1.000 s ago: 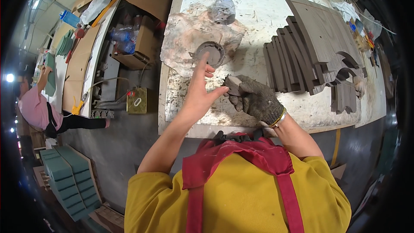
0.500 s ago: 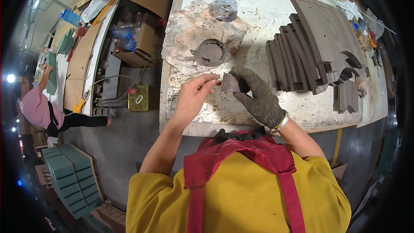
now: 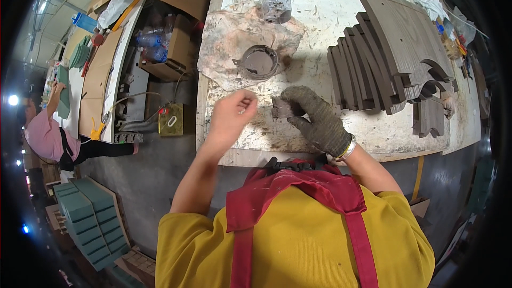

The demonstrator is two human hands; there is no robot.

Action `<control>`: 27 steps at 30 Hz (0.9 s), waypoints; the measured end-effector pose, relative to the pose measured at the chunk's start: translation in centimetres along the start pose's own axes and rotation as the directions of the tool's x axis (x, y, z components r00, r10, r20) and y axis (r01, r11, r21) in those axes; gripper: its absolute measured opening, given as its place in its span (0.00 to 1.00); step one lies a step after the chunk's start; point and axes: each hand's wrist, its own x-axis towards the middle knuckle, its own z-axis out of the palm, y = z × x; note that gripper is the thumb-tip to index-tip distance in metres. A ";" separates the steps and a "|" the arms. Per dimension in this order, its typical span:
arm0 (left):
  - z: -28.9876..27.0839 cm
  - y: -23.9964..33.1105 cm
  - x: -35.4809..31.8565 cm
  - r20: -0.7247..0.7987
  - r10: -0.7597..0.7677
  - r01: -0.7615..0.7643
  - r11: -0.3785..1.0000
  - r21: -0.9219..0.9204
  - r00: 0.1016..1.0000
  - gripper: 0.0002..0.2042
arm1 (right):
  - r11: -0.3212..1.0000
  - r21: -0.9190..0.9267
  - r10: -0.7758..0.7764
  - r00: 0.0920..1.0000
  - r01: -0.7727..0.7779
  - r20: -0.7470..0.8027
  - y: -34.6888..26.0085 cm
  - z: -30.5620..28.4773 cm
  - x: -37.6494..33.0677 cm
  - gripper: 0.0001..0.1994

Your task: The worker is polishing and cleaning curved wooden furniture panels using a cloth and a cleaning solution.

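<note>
My right hand [image 3: 317, 120] wears a dark grey-green knitted glove and is closed on a small dark grey piece [image 3: 284, 108], flat and roughly square, held just above the table. My bare left hand [image 3: 233, 117] is beside it with the fingers curled in; whether anything small is between them I cannot make out. A gap separates the hand from the grey piece. Beyond both hands, a round tin of grey paste [image 3: 260, 62] sits on a stained, crumpled sheet [image 3: 218, 48], with a thin handle-like bit sticking out at its left rim.
Grey wood-grained boards [image 3: 394, 37] with curved cut-outs lean in a row at the right. A clear bottle with a blue cap [image 3: 277, 5] stands at the back of the stained white table [image 3: 314, 37]. Far left, a person in pink [image 3: 45, 133] handles a green board.
My left hand has drawn away from the grey piece, leftward, and its fingers have curled in. The right hand has tilted the piece slightly and stayed nearly in place.
</note>
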 end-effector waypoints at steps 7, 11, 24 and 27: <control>-6.3 -1.7 -2.9 0.198 -0.131 -0.001 0.833 0.554 0.971 0.10 | 0.967 0.217 0.135 0.991 -0.134 0.010 1.0 -1.3 0.2 0.26; -3.3 -3.0 -3.2 0.123 -0.119 0.096 0.979 0.181 0.985 0.12 | 0.920 0.366 0.141 0.990 -0.137 0.016 1.9 0.2 0.6 0.26; 0.9 0.4 2.3 0.292 -0.012 0.024 0.999 -0.039 0.956 0.12 | 0.639 0.675 0.292 0.928 -0.370 0.232 0.7 -0.4 0.4 0.27; 0.5 1.2 2.9 0.385 0.267 -0.348 0.924 0.157 0.883 0.13 | 0.365 0.747 0.319 0.829 -0.556 0.460 1.3 -1.0 1.0 0.27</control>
